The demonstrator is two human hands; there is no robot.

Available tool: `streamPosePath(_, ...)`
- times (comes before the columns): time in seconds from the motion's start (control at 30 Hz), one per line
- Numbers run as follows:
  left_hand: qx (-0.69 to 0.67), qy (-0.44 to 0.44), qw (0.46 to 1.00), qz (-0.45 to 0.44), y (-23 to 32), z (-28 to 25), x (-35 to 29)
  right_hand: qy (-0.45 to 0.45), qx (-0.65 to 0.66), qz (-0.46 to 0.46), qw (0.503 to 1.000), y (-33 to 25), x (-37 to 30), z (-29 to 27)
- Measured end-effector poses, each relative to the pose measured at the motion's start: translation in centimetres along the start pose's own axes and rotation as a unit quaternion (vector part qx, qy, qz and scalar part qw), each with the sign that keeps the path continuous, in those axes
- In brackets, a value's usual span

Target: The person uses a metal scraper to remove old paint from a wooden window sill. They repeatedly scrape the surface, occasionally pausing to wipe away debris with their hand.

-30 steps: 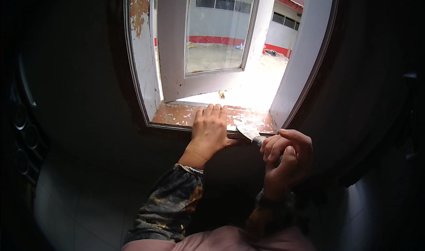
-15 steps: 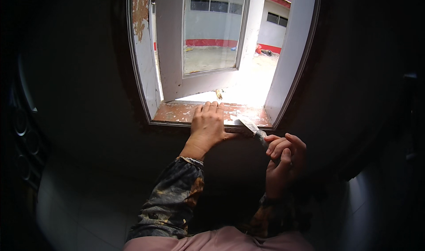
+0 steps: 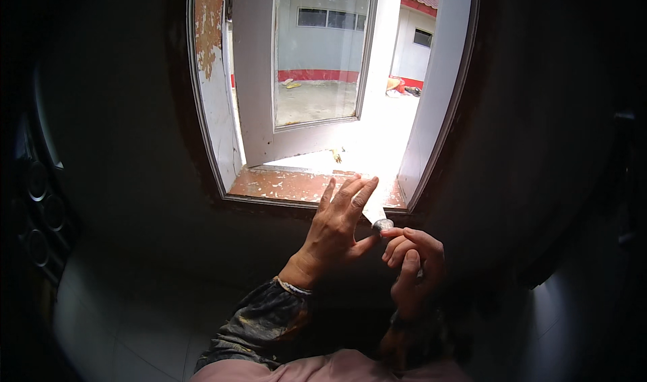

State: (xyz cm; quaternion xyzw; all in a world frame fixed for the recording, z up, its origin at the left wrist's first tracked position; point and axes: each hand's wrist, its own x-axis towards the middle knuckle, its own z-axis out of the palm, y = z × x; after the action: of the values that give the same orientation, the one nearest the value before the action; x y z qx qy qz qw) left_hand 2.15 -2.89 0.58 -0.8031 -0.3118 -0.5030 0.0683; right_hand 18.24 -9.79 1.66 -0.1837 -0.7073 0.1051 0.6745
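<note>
My right hand is closed around the handle of a putty knife. Its pale blade points up and left against the front edge of the window sill, partly lost in glare. Patches of reddish-brown and white paint flake across that sill. Just left of the knife, my left hand is open with its fingers spread, the fingertips over the sill and the thumb close to the knife's handle. Whether those fingertips touch the sill I cannot tell. My right palm hides most of the handle.
A white glazed window sash stands swung outward above the sill. White jambs flank the opening, the left jamb peeling to brown. Dark wall surrounds it. Pale floor tiles show at lower left. Outside lies a small yellowish thing.
My left hand has lifted from lying flat on the sill, shifted right and spread its fingers. My right hand and the putty knife have moved left, close to it. The view has shifted slightly.
</note>
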Motion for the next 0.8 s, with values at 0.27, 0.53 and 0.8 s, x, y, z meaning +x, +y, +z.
streamPosePath(0.27,-0.146,0.075,0.986,0.035,2.9,3.2,0.1,-0.039,-0.087,-0.114,0.989,0.3,-0.5,0.9)
streamPosePath(0.53,-0.111,0.141,0.983,-0.049,5.5,4.2,1.1,0.0,0.127,-0.02,0.992,-0.1,1.7,0.1)
streamPosePath(0.8,-0.143,0.157,0.976,-0.049,5.4,3.3,2.3,0.001,0.081,0.006,0.997,-1.1,4.5,0.5)
